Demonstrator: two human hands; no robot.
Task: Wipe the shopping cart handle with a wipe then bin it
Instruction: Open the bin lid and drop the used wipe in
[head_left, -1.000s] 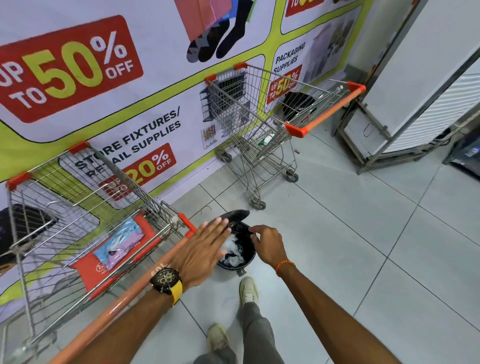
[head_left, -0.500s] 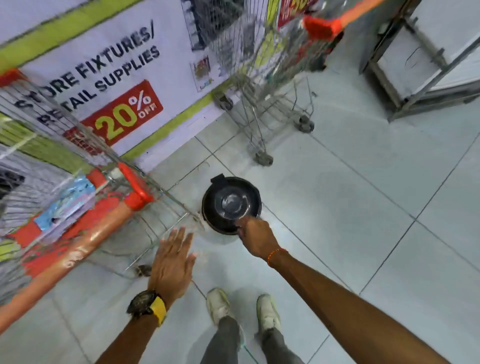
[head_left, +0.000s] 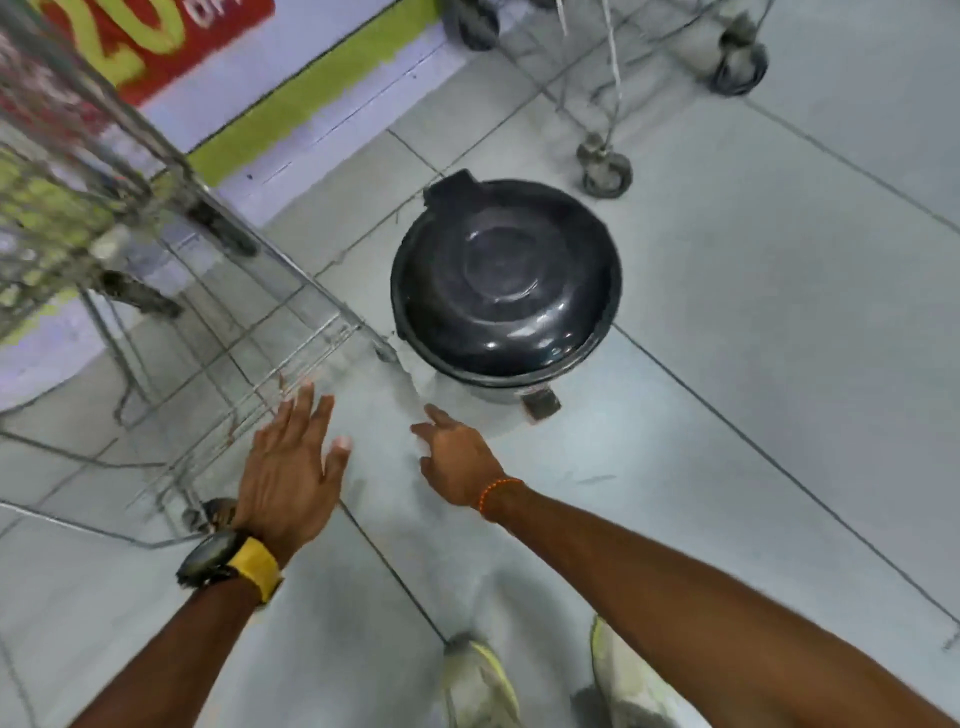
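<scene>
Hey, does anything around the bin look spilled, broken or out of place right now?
Nothing stands out. The black bin stands upright with its lid shut, the floor shows no spill, and both hands are empty.

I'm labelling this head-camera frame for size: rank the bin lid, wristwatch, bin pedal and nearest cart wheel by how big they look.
1. bin lid, by far the largest.
2. wristwatch, though nearer the camera, so flattered.
3. cart wheel and bin pedal look too alike to rank.

- We read only a cropped yellow "20" on the red panel of the printed wall banner, far left.
- Beside it, white letters are cut off, unreadable.
</scene>
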